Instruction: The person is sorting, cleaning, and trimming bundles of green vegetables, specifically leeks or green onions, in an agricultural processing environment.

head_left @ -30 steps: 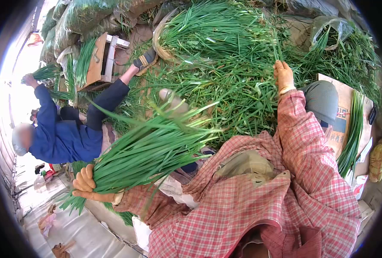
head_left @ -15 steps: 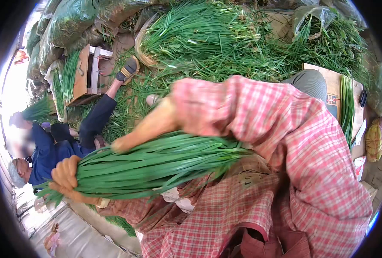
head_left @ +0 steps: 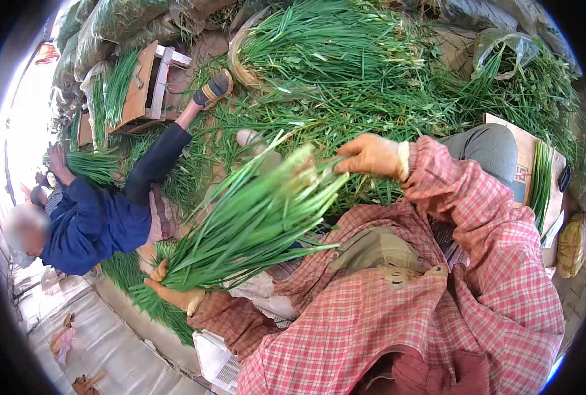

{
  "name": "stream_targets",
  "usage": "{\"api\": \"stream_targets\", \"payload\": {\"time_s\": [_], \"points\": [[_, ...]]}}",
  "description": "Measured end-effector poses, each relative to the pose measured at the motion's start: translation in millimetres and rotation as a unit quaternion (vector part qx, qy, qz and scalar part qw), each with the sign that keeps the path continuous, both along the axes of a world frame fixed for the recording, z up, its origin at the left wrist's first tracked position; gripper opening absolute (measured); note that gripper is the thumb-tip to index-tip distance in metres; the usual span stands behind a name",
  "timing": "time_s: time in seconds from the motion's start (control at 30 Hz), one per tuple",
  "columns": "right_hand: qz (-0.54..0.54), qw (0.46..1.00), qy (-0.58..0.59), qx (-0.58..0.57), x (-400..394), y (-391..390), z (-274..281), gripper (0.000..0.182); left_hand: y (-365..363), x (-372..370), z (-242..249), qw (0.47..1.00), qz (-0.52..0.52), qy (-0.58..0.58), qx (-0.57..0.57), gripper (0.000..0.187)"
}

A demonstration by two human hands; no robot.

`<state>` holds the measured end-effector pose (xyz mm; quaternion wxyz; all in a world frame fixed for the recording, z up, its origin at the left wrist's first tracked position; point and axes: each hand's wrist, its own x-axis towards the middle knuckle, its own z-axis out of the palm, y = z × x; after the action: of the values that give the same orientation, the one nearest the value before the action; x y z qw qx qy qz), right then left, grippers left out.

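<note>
My left hand (head_left: 171,289), low at the left, is wrapped round the leafy end of a bunch of garlic chives (head_left: 240,230). The bunch slants up to the right, its long flat leaves fanning out and its pale stem end blurred by motion. At that stem end, my right hand (head_left: 372,157) has thumb and fingers pinched on the outer stems. Both hands look covered in tan gloves with pale cuffs. Beneath the left hand, more garlic chives (head_left: 125,263) lie in a pile beside my lap.
A large heap of chives (head_left: 332,46) lies ahead in an opened bag, with loose greens strewn over the floor. A co-worker in a blue jacket (head_left: 95,227) sits at the left by a wooden stool (head_left: 138,92). Right of my knee (head_left: 487,155), chives (head_left: 541,178) lie on a board.
My right hand has gone from lying over the bunch to its stem end on the right. The bunch has tilted up and spread; my left hand has shifted right. The co-worker's arm has moved.
</note>
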<state>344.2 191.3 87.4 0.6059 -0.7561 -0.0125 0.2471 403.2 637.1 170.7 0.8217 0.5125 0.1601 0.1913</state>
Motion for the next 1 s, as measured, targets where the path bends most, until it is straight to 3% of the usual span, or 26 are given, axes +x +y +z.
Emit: {"api": "stream_targets", "payload": {"time_s": [0.03, 0.07, 0.17, 0.23, 0.3, 0.33, 0.37, 0.4, 0.43, 0.47, 0.53, 0.57, 0.6, 0.63, 0.67, 0.77, 0.8, 0.9, 1.0], "points": [[-0.018, 0.999, -0.037, -0.03, -0.6, -11.0, -4.6, 0.037, 18.1, -0.6, -11.5, 0.997, -0.025, -0.017, -0.066, 0.038], [-0.059, 0.991, -0.064, -0.102, -1.3, -26.5, -6.0, 0.034, 21.6, -4.3, -15.7, 0.998, -0.047, -0.018, -0.035, 0.041], [-0.279, 0.948, -0.006, -0.151, -12.5, -103.9, -12.9, 0.031, 0.9, -18.2, -12.9, 0.987, 0.103, 0.088, 0.088, 0.043], [-0.314, 0.907, -0.044, -0.277, -27.0, -160.9, -28.2, 0.029, 0.8, -27.2, -17.0, 0.987, 0.094, 0.106, 0.078, 0.043], [-0.111, 0.824, 0.049, -0.554, -30.0, -169.6, -19.2, 0.025, 1.5, -33.6, -16.2, 0.989, 0.091, 0.107, 0.056, 0.043], [-0.026, 0.735, -0.059, -0.675, -28.7, -134.1, 1.4, 0.028, -1.2, -34.2, -16.7, 0.99, 0.093, 0.099, 0.035, 0.043], [-0.076, 0.696, -0.249, -0.67, -23.3, -96.7, 15.6, 0.034, -1.3, -35.9, -16.1, 0.991, 0.095, 0.093, 0.017, 0.043], [-0.118, 0.734, -0.357, -0.565, -9.5, -59.4, 36.8, 0.038, 7.4, -36.0, -22.0, 0.991, 0.102, 0.086, 0.031, 0.043], [-0.128, 0.807, -0.377, -0.436, 3.4, -24.2, 49.3, 0.04, 7.6, -36.7, -20.7, 0.99, 0.112, 0.077, 0.039, 0.043], [-0.115, 0.828, -0.375, -0.4, 10.4, 13.8, 64.8, 0.049, 4.5, -37.2, -19.8, 0.989, 0.119, 0.069, 0.047, 0.043], [0.03, 0.856, -0.233, -0.46, 32.0, 69.3, 70.2, 0.079, -4.1, -37.5, -15.2, 0.986, 0.129, 0.091, 0.044, 0.043], [0.011, 0.837, -0.241, -0.491, 36.6, 94.0, 43.8, 0.086, -6.1, -39.2, -14.6, 0.988, 0.127, 0.082, 0.041, 0.043], [0.001, 0.893, -0.208, -0.398, 44.7, 104.0, 31.9, 0.09, -7.4, -41.2, -15.9, 0.989, 0.125, 0.073, 0.037, 0.043], [0.049, 0.946, -0.066, -0.314, 57.0, 111.6, 21.2, 0.09, -8.4, -43.4, -17.3, 0.989, 0.126, 0.065, 0.032, 0.043], [-0.009, 0.973, -0.013, -0.231, 59.4, 120.4, 0.4, 0.079, -9.5, -43.3, -17.9, 0.986, 0.142, 0.063, 0.059, 0.044], [-0.08, 0.996, 0.019, -0.024, 50.7, 121.5, -17.3, 0.066, 18.1, -41.4, -26.3, 0.989, 0.114, 0.07, 0.063, 0.048], [-0.107, 0.993, 0.005, -0.049, 41.6, 118.9, -18.0, 0.047, 24.7, -42.6, -30.8, 0.99, 0.103, 0.074, 0.055, 0.047], [-0.134, 0.92, -0.307, -0.202, 26.6, 97.3, 0.4, 0.03, 13.4, -40.4, -27.2, 0.991, 0.092, 0.089, 0.034, 0.046], [-0.241, 0.861, -0.373, -0.248, 23.5, 64.8, 10.8, 0.015, 9.7, -36.5, -30.5, 0.988, 0.115, 0.1, 0.02, 0.046]]}}
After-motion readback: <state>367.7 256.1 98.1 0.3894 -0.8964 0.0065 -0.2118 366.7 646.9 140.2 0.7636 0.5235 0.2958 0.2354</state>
